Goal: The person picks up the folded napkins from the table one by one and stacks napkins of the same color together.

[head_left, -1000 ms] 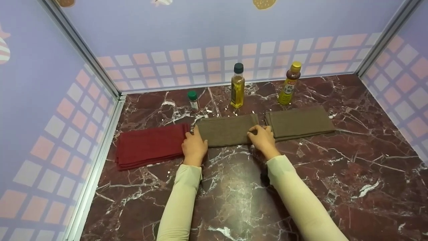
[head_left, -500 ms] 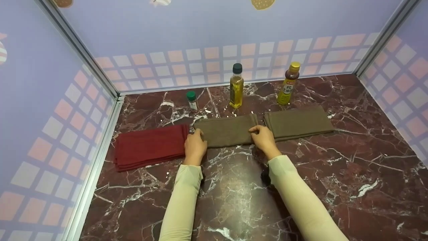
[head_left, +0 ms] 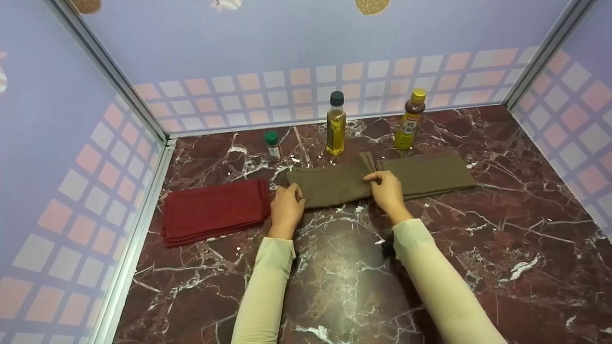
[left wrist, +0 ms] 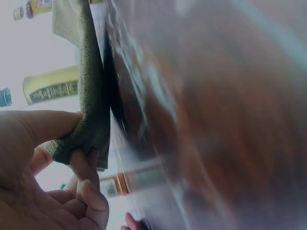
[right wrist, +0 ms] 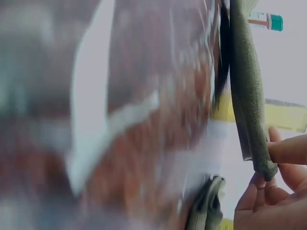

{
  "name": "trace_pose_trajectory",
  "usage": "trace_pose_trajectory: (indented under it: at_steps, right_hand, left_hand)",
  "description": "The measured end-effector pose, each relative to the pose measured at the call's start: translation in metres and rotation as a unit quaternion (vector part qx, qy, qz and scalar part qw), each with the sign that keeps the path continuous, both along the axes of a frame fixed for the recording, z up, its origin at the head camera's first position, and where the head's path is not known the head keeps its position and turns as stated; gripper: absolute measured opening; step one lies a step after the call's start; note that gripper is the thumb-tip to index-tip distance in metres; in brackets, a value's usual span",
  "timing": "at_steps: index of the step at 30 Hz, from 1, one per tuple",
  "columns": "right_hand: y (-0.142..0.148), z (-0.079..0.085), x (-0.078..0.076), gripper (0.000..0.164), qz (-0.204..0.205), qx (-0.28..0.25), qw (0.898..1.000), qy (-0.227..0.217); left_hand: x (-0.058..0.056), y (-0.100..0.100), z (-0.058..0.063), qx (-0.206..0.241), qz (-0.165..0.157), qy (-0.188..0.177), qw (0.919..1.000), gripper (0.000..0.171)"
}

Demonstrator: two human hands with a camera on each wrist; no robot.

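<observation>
A folded olive-brown cloth [head_left: 332, 184] hangs slightly sagging between both hands in the head view. My left hand [head_left: 287, 205] pinches its left end, thumb on one face and fingers on the other, as the left wrist view shows along the cloth's edge [left wrist: 91, 72]. At the opposite end my right hand [head_left: 388, 193] pinches the layers between thumb and fingers. In the right wrist view a dark gap shows between the tabletop and the cloth [right wrist: 247, 86]. Its right end overlaps a second folded olive-brown cloth [head_left: 430, 174] in the head view.
Left of the hands lies a stack of folded red cloth [head_left: 215, 210]. Behind stand a small green-capped jar [head_left: 273, 145], a dark-capped oil bottle [head_left: 336, 126] and a yellow-capped bottle [head_left: 410, 122]. Patterned panels [head_left: 311, 43] enclose the marbled tabletop [head_left: 334, 277].
The middle olive-brown cloth has come up off the table and shifted right, its right end rising. Both hands have moved right with it, the left fingers now closed on its end.
</observation>
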State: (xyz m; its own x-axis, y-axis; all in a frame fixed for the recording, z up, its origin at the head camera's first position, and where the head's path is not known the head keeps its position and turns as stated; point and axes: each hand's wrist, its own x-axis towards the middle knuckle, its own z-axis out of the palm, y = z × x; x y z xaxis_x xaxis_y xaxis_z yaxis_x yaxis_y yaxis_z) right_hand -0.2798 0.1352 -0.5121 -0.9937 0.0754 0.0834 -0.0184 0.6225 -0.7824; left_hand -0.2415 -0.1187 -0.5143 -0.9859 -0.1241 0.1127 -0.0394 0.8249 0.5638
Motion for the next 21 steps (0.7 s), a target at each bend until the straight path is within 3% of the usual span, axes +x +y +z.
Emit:
trace_pose_trajectory:
  at_steps: [9,13,21]
  right_hand:
    - [0.037,0.001,-0.005,0.024,-0.066,-0.016,0.996,0.060]
    - [0.056,-0.001,-0.005,0.026,-0.102,-0.014,0.992,0.078]
    - [0.092,0.000,-0.003,0.030,-0.164,0.004,0.983,0.083]
  left_hand:
    - [-0.005,0.040,-0.002,0.024,-0.018,0.030,0.9991,0.017]
    - [-0.008,0.063,-0.003,0.025,-0.038,0.055,0.9975,0.022]
    - [-0.009,0.104,-0.002,0.020,-0.093,0.050,0.9942,0.034]
